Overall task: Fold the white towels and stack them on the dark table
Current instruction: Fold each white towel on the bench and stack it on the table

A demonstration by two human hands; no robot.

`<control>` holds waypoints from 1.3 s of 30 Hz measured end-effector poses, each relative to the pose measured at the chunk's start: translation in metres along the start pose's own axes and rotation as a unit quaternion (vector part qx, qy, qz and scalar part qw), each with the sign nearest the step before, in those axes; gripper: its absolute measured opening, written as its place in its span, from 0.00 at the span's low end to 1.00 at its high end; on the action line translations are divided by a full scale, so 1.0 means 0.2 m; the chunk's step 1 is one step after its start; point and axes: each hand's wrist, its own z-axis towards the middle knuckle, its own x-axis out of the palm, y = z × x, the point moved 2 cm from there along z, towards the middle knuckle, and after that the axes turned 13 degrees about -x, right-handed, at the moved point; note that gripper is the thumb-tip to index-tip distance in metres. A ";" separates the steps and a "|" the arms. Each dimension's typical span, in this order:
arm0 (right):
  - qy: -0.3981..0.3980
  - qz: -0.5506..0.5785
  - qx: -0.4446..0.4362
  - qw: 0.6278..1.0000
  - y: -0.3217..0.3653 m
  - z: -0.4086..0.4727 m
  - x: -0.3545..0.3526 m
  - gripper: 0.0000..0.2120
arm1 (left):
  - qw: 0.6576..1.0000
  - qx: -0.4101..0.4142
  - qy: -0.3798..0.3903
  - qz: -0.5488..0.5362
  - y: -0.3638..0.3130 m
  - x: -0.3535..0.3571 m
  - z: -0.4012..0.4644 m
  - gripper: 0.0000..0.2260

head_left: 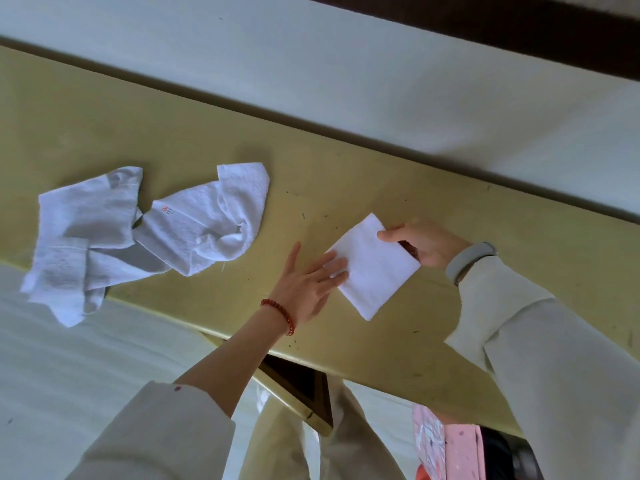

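Head view, looking down on a yellowish surface running from far left to near right.

Small folded white towel lying right of centre on the surface, a neat square set cornerwise. Left hand laid flat with the grip wide, fingers spread over the towel's left corner, pressing it down rather than holding it. Red bead bracelet at that wrist, pale sleeve pushed back up the forearm. Right hand at the towel's far right edge, grip narrow, thumb on top and the other fingers tucked under, pinching the folded layers. Grey wristband at that wrist, above a cream sleeve.

Two unfolded white towels to the left, well apart from the folded one: a crumpled towel with a small red mark near its middle, and beside it, touching, a rumpled towel hanging over the near edge of the surface.

Dark panel showing beneath the near edge. Pink patterned item at the bottom right; cannot tell what.
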 end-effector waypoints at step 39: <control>0.460 -0.322 -0.360 0.745 -0.23 -1.52 4.98 0.03 | 0.272 -0.727 -0.500 -0.385 0.70 -1.76 -4.49 0.03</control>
